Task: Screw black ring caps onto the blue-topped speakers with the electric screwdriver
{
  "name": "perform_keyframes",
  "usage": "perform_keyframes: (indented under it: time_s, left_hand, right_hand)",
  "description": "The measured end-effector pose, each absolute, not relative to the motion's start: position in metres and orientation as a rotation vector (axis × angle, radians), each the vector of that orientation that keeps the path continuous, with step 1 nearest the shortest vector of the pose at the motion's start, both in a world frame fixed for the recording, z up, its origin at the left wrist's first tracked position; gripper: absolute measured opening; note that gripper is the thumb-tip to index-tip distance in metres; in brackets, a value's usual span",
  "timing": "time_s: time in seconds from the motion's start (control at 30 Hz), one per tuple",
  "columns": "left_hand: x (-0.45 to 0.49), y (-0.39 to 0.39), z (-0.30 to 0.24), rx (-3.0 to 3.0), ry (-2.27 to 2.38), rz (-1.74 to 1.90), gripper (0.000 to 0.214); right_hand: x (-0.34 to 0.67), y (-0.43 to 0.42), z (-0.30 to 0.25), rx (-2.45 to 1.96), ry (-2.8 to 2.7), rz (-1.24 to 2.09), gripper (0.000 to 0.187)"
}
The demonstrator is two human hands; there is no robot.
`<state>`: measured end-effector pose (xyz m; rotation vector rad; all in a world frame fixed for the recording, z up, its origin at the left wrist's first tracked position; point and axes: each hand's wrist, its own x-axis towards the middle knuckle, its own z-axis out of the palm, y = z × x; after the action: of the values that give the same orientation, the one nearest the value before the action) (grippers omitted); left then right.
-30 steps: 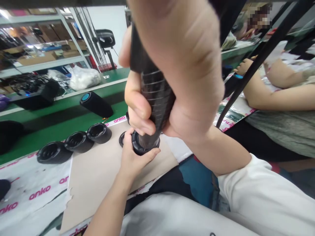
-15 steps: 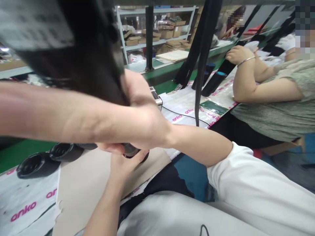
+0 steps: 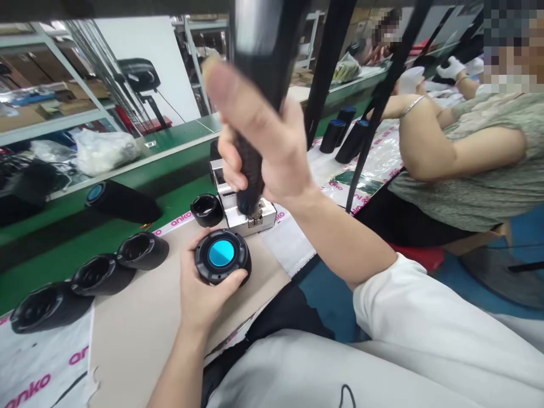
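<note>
My right hand (image 3: 284, 150) is wrapped round a black electric screwdriver (image 3: 267, 62), blurred at its top. Its lower end points down at a white box-shaped screw feeder (image 3: 244, 226); I cannot tell whether the tip touches it. Nearer to me, my left hand (image 3: 202, 294) grips a round black speaker (image 3: 222, 253) with a shiny blue disc in its upward end, thumb on the near side and fingers on the far left. The speaker stands on a sheet of brown cardboard (image 3: 140, 323). Just behind it is a loose black ring-shaped part (image 3: 207, 209).
Several hollow black housings (image 3: 142, 250) lie in a row at left. A black cylinder with a blue end (image 3: 121, 201) rests on the green bench (image 3: 182, 164). Dark straps (image 3: 329, 68) hang ahead. At right a co-worker's arm (image 3: 463, 144) is near upright black cylinders (image 3: 331, 136).
My right hand has carried the screwdriver away from the speaker, forward to the screw feeder. The speaker's blue end now shows in my left hand, which has stayed about in place.
</note>
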<state>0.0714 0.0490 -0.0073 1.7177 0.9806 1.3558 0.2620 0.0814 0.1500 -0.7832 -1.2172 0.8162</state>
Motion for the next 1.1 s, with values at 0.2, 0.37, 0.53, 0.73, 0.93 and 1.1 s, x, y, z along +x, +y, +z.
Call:
perform_keyframes:
  time_s: [0.2, 0.37, 0.53, 0.73, 0.93, 1.1]
  left_hand:
    - [0.072, 0.046, -0.007, 1.712, 0.967, 1.371, 0.088]
    - [0.071, 0.047, -0.007, 1.728, 0.937, 1.377, 0.09]
    - [0.071, 0.046, -0.008, 1.734, 0.936, 1.38, 0.091]
    - [0.071, 0.047, -0.008, 1.712, 0.897, 1.383, 0.09]
    - [0.07, 0.047, -0.009, 1.714, 0.894, 1.379, 0.091]
    - [0.071, 0.047, -0.009, 1.723, 0.888, 1.39, 0.091]
  right_hand:
    - [0.269, 0.102, 0.099, -0.76, -1.08, 0.67, 0.064]
    - [0.267, 0.107, 0.093, -0.785, -1.062, 0.703, 0.059]
    - [0.27, 0.108, 0.096, -0.826, -1.067, 0.681, 0.063]
    - [0.273, 0.112, 0.092, -0.779, -1.073, 0.694, 0.061]
    - [0.273, 0.114, 0.093, -0.806, -1.066, 0.698, 0.063]
    - [0.275, 0.119, 0.093, -0.848, -1.073, 0.688, 0.066]
